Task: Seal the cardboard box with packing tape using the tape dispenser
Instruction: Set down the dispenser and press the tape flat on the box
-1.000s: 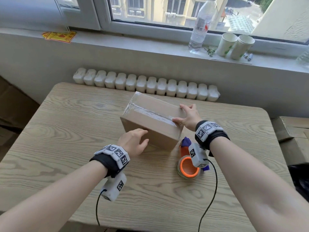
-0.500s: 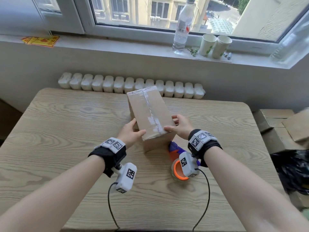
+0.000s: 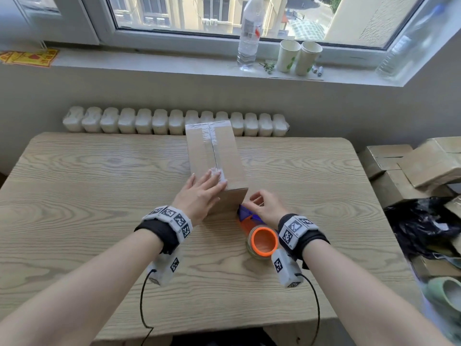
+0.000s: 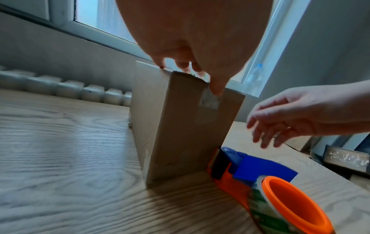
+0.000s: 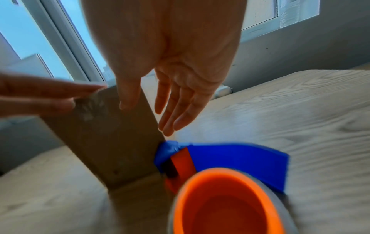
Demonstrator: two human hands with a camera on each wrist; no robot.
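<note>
A brown cardboard box [image 3: 214, 156] stands mid-table, long side pointing away from me, with clear tape [image 3: 212, 143] along its top seam. My left hand [image 3: 209, 181] lies flat on the box's near end, fingers straight; in the left wrist view its thumb [image 4: 217, 88] presses the tape end down the front face [image 4: 180, 126]. The orange and blue tape dispenser [image 3: 259, 236] lies on the table against the box's near right corner. My right hand [image 3: 254, 201] hovers just above the dispenser's blue part [image 5: 230, 158], fingers [image 5: 180, 110] relaxed, holding nothing.
A row of white moulded cartons [image 3: 174, 121] lines the table's far edge. On the windowsill stand a water bottle [image 3: 249, 33] and two paper cups [image 3: 299, 56]. Right of the table are stacked cardboard boxes [image 3: 411, 166] and a black bag [image 3: 424, 226].
The box has been turned so its long side points away from me. My left hand moved onto its near top end. My right hand let go of the box and dropped toward the dispenser.
</note>
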